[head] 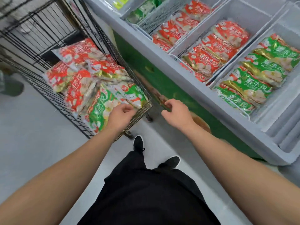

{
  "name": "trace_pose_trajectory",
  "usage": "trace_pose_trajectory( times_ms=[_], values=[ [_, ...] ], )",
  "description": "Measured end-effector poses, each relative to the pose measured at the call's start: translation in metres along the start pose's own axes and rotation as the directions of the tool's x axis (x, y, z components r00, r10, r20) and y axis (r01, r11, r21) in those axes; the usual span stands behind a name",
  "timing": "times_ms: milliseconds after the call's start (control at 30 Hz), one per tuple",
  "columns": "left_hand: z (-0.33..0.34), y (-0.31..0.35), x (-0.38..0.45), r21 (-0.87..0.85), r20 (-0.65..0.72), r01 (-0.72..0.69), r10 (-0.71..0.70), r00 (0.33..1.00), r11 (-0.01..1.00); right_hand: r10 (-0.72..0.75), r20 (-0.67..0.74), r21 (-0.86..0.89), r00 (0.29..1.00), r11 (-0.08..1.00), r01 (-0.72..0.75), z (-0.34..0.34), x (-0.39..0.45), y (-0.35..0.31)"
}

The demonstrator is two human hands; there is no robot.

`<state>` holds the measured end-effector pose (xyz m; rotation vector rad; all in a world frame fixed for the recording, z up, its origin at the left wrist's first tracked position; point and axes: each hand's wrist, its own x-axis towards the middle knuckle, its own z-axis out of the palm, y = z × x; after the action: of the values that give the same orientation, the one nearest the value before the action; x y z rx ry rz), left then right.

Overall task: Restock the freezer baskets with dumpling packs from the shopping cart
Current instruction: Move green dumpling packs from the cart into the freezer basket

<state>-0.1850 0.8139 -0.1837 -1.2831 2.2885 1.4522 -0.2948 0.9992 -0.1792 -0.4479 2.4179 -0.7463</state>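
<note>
I reach my left hand over the shopping cart rim, fingers curling onto a green dumpling pack near the corner, since the green freezer basket has room; my right hand hovers loosely curled, empty, ready to help

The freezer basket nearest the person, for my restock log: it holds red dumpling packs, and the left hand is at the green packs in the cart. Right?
Not quite. In the head view the nearest freezer basket holds green dumpling packs, not red ones; the red packs fill the baskets farther along. The left hand is indeed at the green packs in the cart.
</note>
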Motion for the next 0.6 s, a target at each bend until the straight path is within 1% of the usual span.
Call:
trace_pose_trajectory(
  times_ms=[67, 167, 300, 500, 600],
  values=[
    [-0.017, -0.020, 0.009, -0.043, -0.028, 0.047, -0.048, 0.998, 0.998, -0.006, 0.032, -0.012, 0.999, 1.000, 0.007, 0.017, 0.008, -0.013],
    [-0.044, -0.050, 0.027, -0.031, -0.034, 0.115, -0.116, 0.993, 0.993, -0.005, 0.074, -0.053, 0.997, 0.999, 0.008, 0.045, 0.024, -0.035],
    [-0.078, -0.087, 0.050, -0.060, -0.061, 0.220, -0.224, 0.973, 0.974, 0.015, 0.153, -0.079, 0.988, 0.997, -0.003, 0.083, 0.050, -0.065],
    [-0.108, -0.127, 0.078, -0.102, -0.036, 0.293, -0.297, 0.954, 0.951, -0.034, 0.223, -0.149, 0.974, 0.986, 0.068, 0.130, 0.091, -0.109],
    [-0.111, -0.140, 0.089, -0.154, -0.013, 0.322, -0.328, 0.945, 0.934, -0.036, 0.204, -0.164, 0.978, 0.984, 0.070, 0.148, 0.110, -0.125]
  ],
)
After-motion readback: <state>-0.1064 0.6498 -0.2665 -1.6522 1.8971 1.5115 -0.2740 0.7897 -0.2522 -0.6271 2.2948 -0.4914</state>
